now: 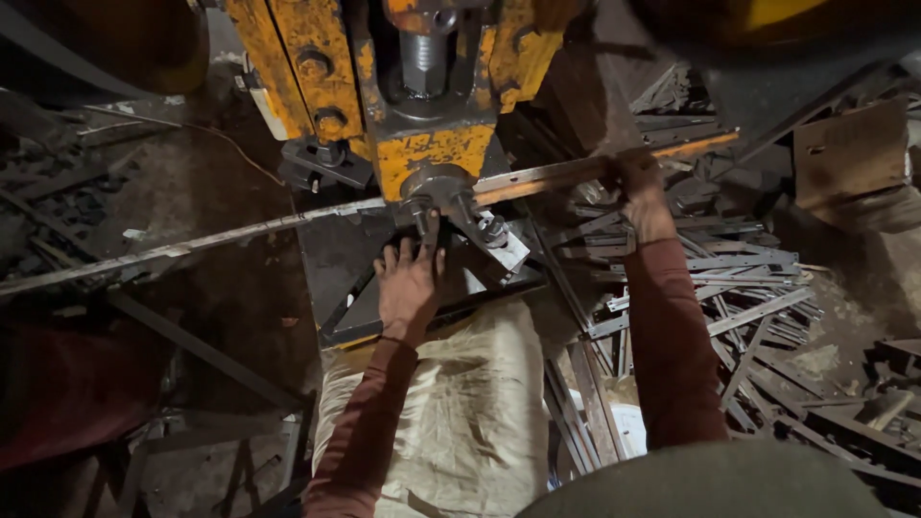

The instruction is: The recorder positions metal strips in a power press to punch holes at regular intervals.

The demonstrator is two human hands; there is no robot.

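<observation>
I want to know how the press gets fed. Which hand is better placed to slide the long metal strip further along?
Probably the right hand: it is closed around the long metal strip beside the yellow press. The left hand lies flat and open on the dark plate under the punch, not on the strip.

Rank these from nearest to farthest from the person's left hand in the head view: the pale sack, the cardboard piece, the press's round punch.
From the left hand:
1. Round punch, just above the fingertips.
2. Pale sack, below the wrist.
3. Cardboard piece, far right.
</observation>
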